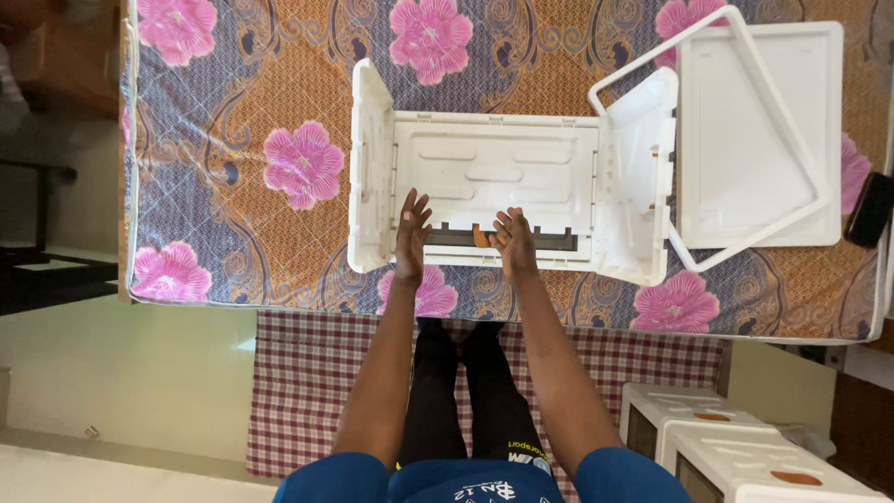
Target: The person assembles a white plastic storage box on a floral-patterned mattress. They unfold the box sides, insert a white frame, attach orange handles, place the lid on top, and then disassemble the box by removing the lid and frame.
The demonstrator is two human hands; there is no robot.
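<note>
**Hands on a white plastic panel laid across a flowered mattress**

Mattress (233, 140) first: a broad quilted slab, its cloth printed in orange and violet swirls with large pink blossoms, filling the far half of the scene. On it lies a white plastic panel assembly (494, 172), flat, moulded with shallow oblong recesses, with a side flap (370, 168) standing up at its left end and another flap (643, 177) tilted up at its right. Just right of that rests a flat white tray-like lid (801, 140), smooth and square-cornered, with a white tubular frame (745, 121) lying askew over it. Near the person's legs a red-and-white checked cloth (307, 382) hangs below the mattress edge, and white plastic units (726, 447) sit at the near right.

Both bare arms reach straight out from blue sleeves. The left hand (412, 233) is open, fingers spread and pointing away, resting flat on the panel's near edge and gripping nothing. The right hand (514, 240) is likewise open, fingers loosely fanned, touching the same near edge beside a small orange clip (480, 237) set in a dark slot between the hands.
</note>
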